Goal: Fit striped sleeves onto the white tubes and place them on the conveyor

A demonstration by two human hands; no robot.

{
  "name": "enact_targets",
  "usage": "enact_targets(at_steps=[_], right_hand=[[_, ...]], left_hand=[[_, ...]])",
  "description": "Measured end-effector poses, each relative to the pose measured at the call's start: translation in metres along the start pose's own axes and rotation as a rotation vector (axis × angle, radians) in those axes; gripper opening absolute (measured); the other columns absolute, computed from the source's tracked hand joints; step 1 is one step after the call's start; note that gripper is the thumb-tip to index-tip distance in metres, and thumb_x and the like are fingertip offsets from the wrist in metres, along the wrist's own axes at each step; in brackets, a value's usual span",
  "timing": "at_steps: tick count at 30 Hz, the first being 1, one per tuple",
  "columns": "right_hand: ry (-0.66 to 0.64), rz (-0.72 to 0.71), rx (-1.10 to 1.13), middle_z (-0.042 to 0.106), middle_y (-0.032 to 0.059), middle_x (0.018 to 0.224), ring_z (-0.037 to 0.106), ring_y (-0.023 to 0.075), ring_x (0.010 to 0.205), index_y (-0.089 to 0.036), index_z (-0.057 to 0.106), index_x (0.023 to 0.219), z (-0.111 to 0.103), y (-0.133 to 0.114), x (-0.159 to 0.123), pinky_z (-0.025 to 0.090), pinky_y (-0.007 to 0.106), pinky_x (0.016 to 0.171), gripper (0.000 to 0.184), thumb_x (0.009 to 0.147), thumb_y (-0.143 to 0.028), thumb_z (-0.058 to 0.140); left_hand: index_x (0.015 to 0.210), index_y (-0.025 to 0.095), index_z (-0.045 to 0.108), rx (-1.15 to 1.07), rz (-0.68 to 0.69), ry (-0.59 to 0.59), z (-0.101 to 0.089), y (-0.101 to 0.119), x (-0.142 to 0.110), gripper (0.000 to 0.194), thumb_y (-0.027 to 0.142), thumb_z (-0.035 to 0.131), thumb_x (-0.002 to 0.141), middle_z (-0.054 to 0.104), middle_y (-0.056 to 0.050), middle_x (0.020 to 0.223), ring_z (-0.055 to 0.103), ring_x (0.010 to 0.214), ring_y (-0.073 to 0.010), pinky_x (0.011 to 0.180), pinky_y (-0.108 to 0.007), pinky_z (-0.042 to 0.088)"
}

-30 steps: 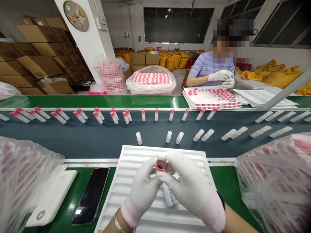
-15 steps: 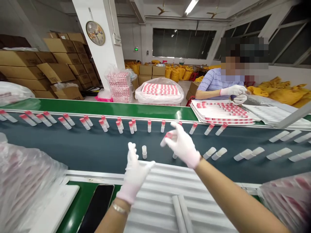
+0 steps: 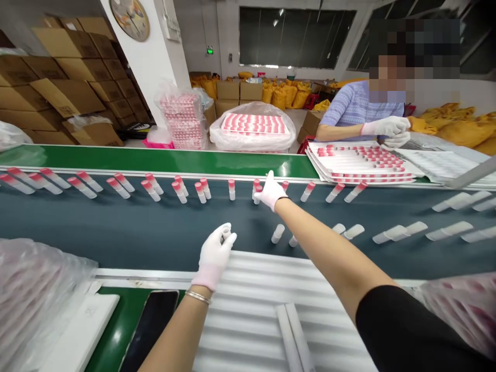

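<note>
My left hand (image 3: pixel 215 253), in a white glove, is closed round a small white tube (image 3: pixel 226 232) just above the near edge of the dark belt (image 3: pixel 127 227). Farther out, my gloved right hand (image 3: pixel 271 192) pinches a red-topped tube (image 3: pixel 258 190) at the far row on the belt. Its fingers partly hide this tube and a neighbouring one. More red-topped tubes (image 3: pixel 200 192) stand along that row to both sides. Plain white tubes (image 3: pixel 277 233) stand in the nearer row on the right. Below my hands lies a white ridged foam tray (image 3: pixel 248 299).
Two white foam strips (image 3: pixel 290 330) lie on the tray. A black phone (image 3: pixel 151 328) and a plastic-wrapped stack (image 3: pixel 34 299) are on the left. Across the belt, a co-worker (image 3: pixel 349 111) in white gloves works behind stacked trays of red-topped tubes (image 3: pixel 360 160).
My right hand has moved forward to the far row with its red-topped tube. My left hand, open before, has closed on the white tube from the belt. The camera view has tilted down.
</note>
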State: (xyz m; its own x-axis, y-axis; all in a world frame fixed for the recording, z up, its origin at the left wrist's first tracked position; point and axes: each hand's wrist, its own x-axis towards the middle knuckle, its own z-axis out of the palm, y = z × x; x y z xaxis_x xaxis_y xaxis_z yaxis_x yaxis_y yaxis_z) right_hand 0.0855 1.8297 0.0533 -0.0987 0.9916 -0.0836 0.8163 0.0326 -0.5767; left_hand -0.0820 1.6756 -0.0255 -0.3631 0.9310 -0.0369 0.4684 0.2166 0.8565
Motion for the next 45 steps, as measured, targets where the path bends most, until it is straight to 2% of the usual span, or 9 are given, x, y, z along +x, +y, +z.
enact_targets(at_steps=[4, 6, 8, 10, 15, 22, 31, 39, 45], right_hand=[[0.081, -0.138, -0.035, 0.067, 0.0072, 0.103, 0.064, 0.022, 0.094, -0.019, 0.042, 0.14, -0.036, 0.033, -0.099, 0.047, 0.032, 0.085, 0.058, 0.087, -0.037, 0.057], [-0.172, -0.311, -0.165, 0.069, 0.0052, 0.09, 0.065, 0.0205, 0.082, -0.019, 0.066, 0.105, -0.034, 0.053, -0.17, 0.048, 0.032, 0.078, 0.023, 0.086, -0.026, 0.054], [-0.707, -0.511, -0.318, 0.07, 0.0063, 0.084, 0.066, 0.0202, 0.073, -0.019, 0.071, 0.085, -0.016, 0.068, -0.236, 0.049, 0.029, 0.066, 0.015, 0.082, -0.019, 0.056], [-0.871, -0.535, -0.39, 0.069, 0.009, 0.072, 0.065, 0.0228, 0.06, -0.016, 0.071, 0.072, 0.012, 0.078, -0.287, 0.046, 0.03, 0.053, 0.011, 0.078, -0.018, 0.062], [-0.895, -0.605, -0.513, 0.068, 0.0149, 0.078, 0.068, 0.0318, 0.072, -0.014, 0.073, 0.078, 0.071, 0.085, -0.344, 0.05, 0.038, 0.058, 0.019, 0.08, -0.031, 0.066], [-0.737, -0.459, -0.463, 0.067, 0.0164, 0.08, 0.067, 0.0292, 0.069, -0.013, 0.068, 0.083, 0.073, 0.081, -0.362, 0.041, 0.029, 0.047, 0.013, 0.074, -0.011, 0.059], [-0.199, -0.276, 0.65, 0.062, 0.0002, 0.075, 0.059, 0.0133, 0.066, -0.018, 0.056, 0.094, -0.031, 0.078, -0.287, 0.047, 0.024, 0.061, 0.01, 0.086, -0.023, 0.051], [-0.108, -0.775, 0.319, 0.059, -0.0023, 0.076, 0.055, 0.0106, 0.074, -0.018, 0.062, 0.087, -0.078, 0.053, -0.265, 0.043, 0.023, 0.071, 0.004, 0.084, -0.016, 0.062], [-0.023, -0.82, 0.246, 0.058, -0.0032, 0.073, 0.054, 0.0099, 0.07, -0.018, 0.062, 0.085, -0.086, 0.04, -0.263, 0.042, 0.023, 0.067, 0.004, 0.083, -0.017, 0.065]], left_hand=[[0.127, 0.019, 0.059, -0.148, 0.049, -0.035, -0.006, 0.01, -0.04, 0.046, 0.038, 0.059, 0.086, 0.064, -0.009, 0.128, 0.059, 0.12, -0.023, 0.102, -0.033, 0.047], [0.125, 0.019, 0.06, -0.225, 0.065, -0.062, -0.008, 0.015, -0.062, 0.045, 0.039, 0.062, 0.085, 0.066, -0.011, 0.124, 0.06, 0.119, -0.0253, 0.1, -0.036, 0.049], [0.118, 0.018, 0.063, -0.265, 0.089, -0.101, -0.008, 0.021, -0.083, 0.038, 0.037, 0.062, 0.085, 0.066, -0.01, 0.119, 0.06, 0.116, -0.0261, 0.097, -0.037, 0.05], [0.101, 0.018, 0.066, -0.246, 0.105, -0.142, -0.006, 0.028, -0.101, 0.022, 0.033, 0.06, 0.086, 0.067, -0.008, 0.107, 0.061, 0.109, -0.0248, 0.093, -0.036, 0.05], [0.076, 0.019, 0.054, -0.303, 0.14, -0.129, 0.001, 0.042, -0.139, 0.014, 0.027, 0.057, 0.087, 0.051, 0.001, 0.079, 0.054, 0.081, -0.0147, 0.081, -0.027, 0.049], [0.08, 0.02, 0.052, -0.229, 0.243, -0.156, -0.006, 0.052, -0.16, 0.011, 0.026, 0.055, 0.089, 0.048, 0.001, 0.081, 0.05, 0.078, -0.0136, 0.082, -0.028, 0.048], [0.082, 0.02, 0.059, -0.072, 0.441, -0.184, -0.018, 0.077, -0.171, 0.01, 0.023, 0.057, 0.091, 0.058, 0.0, 0.081, 0.055, 0.08, -0.016, 0.081, -0.029, 0.046], [0.096, 0.024, 0.066, 0.072, 0.54, -0.379, -0.015, 0.081, -0.165, 0.015, 0.031, 0.053, 0.095, 0.065, -0.002, 0.087, 0.057, 0.083, -0.019, 0.076, -0.03, 0.045], [0.089, 0.022, 0.062, -0.093, 0.529, -0.32, -0.01, 0.069, -0.162, 0.011, 0.028, 0.055, 0.094, 0.063, -0.002, 0.089, 0.058, 0.085, -0.0181, 0.075, -0.029, 0.047]])
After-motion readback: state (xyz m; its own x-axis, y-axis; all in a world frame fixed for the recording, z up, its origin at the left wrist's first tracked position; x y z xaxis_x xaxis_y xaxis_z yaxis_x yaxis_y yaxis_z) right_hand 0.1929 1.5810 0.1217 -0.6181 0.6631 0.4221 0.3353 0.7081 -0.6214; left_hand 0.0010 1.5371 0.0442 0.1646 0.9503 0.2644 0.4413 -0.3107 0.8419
